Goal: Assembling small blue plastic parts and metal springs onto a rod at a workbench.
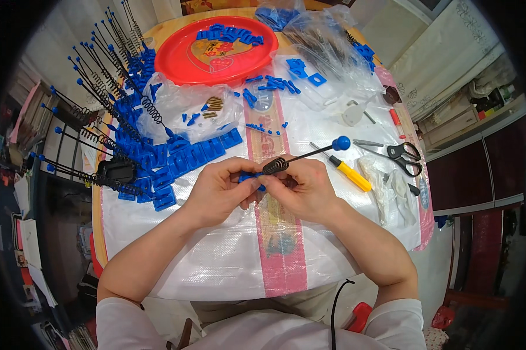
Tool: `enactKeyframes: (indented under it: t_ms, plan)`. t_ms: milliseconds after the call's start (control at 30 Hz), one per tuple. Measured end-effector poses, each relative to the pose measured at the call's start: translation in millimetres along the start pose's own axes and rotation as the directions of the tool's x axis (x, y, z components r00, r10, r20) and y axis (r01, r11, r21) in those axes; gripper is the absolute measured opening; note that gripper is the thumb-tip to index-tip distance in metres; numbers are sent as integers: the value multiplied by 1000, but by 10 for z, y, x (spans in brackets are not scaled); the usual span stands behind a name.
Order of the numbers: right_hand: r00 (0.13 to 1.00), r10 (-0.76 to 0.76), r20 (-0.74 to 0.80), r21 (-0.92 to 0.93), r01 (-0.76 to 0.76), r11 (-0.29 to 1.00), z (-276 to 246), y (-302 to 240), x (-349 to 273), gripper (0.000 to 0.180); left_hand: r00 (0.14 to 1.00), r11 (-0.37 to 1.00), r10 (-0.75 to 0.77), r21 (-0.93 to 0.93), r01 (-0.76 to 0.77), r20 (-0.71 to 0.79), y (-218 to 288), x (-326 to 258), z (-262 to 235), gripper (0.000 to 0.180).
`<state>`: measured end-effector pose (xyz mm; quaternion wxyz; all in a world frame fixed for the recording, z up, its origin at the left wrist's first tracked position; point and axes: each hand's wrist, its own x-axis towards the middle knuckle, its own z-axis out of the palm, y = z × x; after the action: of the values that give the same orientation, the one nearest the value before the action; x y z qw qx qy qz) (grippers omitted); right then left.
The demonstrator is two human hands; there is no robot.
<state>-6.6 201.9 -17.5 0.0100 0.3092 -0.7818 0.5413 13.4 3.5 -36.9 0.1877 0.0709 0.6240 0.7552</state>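
Over the middle of the table, both my hands pinch a small blue plastic part (pixel 249 176). My left hand (pixel 219 189) is closed on its left side, and my right hand (pixel 306 186) is closed on its right. A black coil spring (pixel 275 166) rises from the part between my hands. From the spring a thin black rod leans up to the right and ends in a blue ball (pixel 341 143). My fingers cover much of the blue part, so its full shape is hidden.
Similar blue bases with springs and rods (pixel 129 116) crowd the left side. Loose blue bases (pixel 201 153) lie in a row nearby. A red tray (pixel 175 64) stands at the back. Right of my hands lie a yellow-handled screwdriver (pixel 354 176) and black-handled scissors (pixel 404 153).
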Motion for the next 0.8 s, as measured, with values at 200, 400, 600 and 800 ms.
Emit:
enactKeyframes:
  t_ms: [200, 400, 600, 800]
  plan:
    - [1000, 16, 11, -14, -15, 1000, -7, -3, -2, 18, 1000, 1000, -10, -3, 10, 2, -16, 2, -9, 25]
    - [1000, -2, -6, 9, 2, 1000, 2, 0, 6, 16, 1000, 1000, -1, -27, 1, 7, -8, -6, -12, 25]
    - [1000, 14, -10, 9, -14, 1000, -3, 12, -2, 16, 1000, 1000, -4, -12, 5, 8, 21, -1, 5, 25]
    - [1000, 24, -1, 19, -24, 1000, 2, -5, -2, 17, 1000, 1000, -5, 6, 5, 4, 5, -1, -15, 24]
